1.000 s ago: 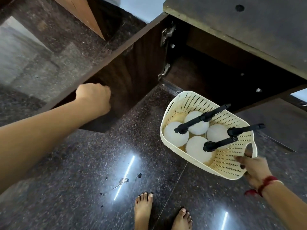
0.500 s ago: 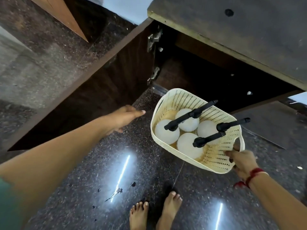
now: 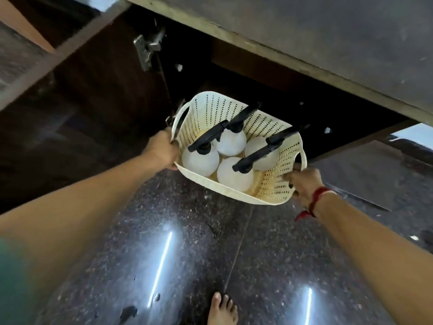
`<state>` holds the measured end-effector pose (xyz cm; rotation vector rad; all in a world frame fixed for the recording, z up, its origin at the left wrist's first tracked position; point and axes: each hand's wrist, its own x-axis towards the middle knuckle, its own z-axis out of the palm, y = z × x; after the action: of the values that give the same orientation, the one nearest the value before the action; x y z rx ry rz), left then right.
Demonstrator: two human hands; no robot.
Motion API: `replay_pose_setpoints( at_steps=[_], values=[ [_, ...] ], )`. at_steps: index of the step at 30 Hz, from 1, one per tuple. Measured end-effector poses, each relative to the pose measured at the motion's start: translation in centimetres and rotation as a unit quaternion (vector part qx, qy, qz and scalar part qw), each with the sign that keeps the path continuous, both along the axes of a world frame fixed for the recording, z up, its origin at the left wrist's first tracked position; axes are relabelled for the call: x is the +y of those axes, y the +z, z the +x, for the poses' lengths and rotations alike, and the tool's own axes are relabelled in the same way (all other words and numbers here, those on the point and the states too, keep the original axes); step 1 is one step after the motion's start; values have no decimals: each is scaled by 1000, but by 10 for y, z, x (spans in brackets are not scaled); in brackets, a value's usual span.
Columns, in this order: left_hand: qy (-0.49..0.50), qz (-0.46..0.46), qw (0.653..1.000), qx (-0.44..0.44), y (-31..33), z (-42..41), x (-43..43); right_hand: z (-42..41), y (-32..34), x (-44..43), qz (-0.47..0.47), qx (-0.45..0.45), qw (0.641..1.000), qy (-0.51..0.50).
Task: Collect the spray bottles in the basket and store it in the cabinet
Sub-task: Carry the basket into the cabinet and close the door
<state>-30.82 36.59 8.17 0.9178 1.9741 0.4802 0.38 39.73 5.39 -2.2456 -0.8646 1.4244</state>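
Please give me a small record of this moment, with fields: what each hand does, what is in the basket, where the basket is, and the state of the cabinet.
left hand: left hand grips the basket's left rim
right hand: right hand grips the basket's right handle
basket: cream perforated basket, held above the floor, tilted
contents: four white spray bottles with black heads, upright
basket position: at the front of the cabinet opening, not yet set down inside
cabinet: cabinet under the counter, dark inside, its door swung open to the left

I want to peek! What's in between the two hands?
The cream basket with four white spray bottles, seen in the head view. The left hand and right hand grip opposite ends.
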Motion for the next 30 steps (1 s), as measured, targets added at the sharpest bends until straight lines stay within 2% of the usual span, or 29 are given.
replay_pose_setpoints(
  at_steps=[3,11,21,30],
  values=[
    [22,3,1000,0,-18,-1,29,-5,-19,37,18,-18,1000,15],
    [28,52,998,37,-49,-1,92,-17,-59,95,75,9,997,-1],
    [48,59,997,23,-85,5,127,-18,-76,137,96,6,995,20],
    [47,63,997,10,-88,6,148,-19,-76,160,105,5,994,27]
  ],
)
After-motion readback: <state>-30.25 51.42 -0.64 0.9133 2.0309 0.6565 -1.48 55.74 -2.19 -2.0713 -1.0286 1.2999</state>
